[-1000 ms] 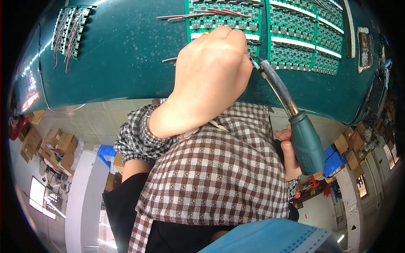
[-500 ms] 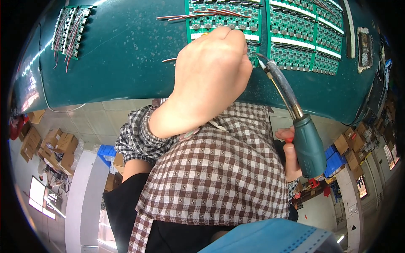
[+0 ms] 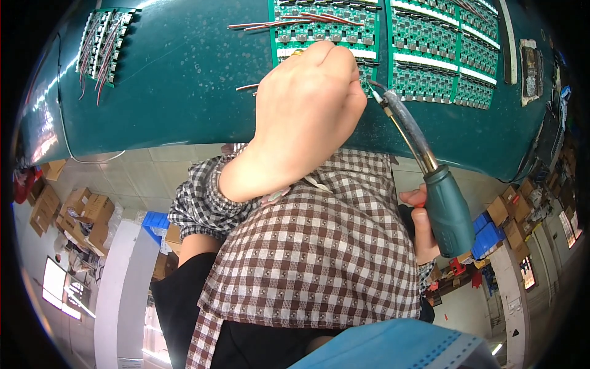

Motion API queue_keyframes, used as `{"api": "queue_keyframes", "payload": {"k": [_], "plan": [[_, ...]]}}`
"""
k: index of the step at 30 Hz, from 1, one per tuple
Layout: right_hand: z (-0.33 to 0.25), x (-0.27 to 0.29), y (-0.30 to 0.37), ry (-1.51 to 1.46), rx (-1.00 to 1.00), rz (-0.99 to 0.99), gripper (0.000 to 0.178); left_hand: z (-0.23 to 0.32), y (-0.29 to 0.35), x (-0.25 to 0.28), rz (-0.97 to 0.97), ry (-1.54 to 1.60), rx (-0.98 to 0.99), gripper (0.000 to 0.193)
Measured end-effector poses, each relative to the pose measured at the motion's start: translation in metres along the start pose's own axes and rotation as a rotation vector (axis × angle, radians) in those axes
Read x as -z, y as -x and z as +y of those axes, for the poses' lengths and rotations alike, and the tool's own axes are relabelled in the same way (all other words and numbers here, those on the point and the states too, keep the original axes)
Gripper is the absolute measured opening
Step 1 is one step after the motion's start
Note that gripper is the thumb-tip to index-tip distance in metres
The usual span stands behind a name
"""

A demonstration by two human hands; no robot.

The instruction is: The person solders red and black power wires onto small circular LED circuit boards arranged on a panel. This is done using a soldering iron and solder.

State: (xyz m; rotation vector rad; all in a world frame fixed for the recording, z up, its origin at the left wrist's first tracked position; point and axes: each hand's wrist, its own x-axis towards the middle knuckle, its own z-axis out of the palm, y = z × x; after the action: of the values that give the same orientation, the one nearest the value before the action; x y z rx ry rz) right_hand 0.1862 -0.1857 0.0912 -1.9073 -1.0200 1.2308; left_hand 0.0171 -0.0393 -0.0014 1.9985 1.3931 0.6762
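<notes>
The left hand (image 3: 307,117) is curled into a loose fist on the green circuit board panel (image 3: 326,27), steadying it on the teal desk (image 3: 172,80) — the right hand (image 3: 424,230) grips the soldering iron (image 3: 445,209), tip meeting the board just beside the knuckles.

Circuit boards (image 3: 430,49) on bench (image 3: 184,92), left hand (image 3: 307,117) over them, soldering iron (image 3: 430,184) just right (tip at boards)
</notes>
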Motion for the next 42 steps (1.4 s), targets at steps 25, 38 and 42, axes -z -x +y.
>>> {"api": "queue_keyframes", "payload": {"k": [25, 38, 42], "plan": [[0.008, -0.004, 0.004, -0.132, 0.016, 0.019, 0.040, 0.000, 0.000, 0.000, 0.011, 0.030, -0.005, 0.011], [0.008, -0.003, 0.005, -0.109, -0.028, 0.041, 0.039, 0.001, -0.001, 0.001, 0.009, 0.021, -0.004, 0.011], [0.011, -0.003, 0.006, -0.104, 0.004, 0.048, 0.039, 0.001, -0.001, 0.001, 0.012, 0.025, 0.002, 0.011]]}}
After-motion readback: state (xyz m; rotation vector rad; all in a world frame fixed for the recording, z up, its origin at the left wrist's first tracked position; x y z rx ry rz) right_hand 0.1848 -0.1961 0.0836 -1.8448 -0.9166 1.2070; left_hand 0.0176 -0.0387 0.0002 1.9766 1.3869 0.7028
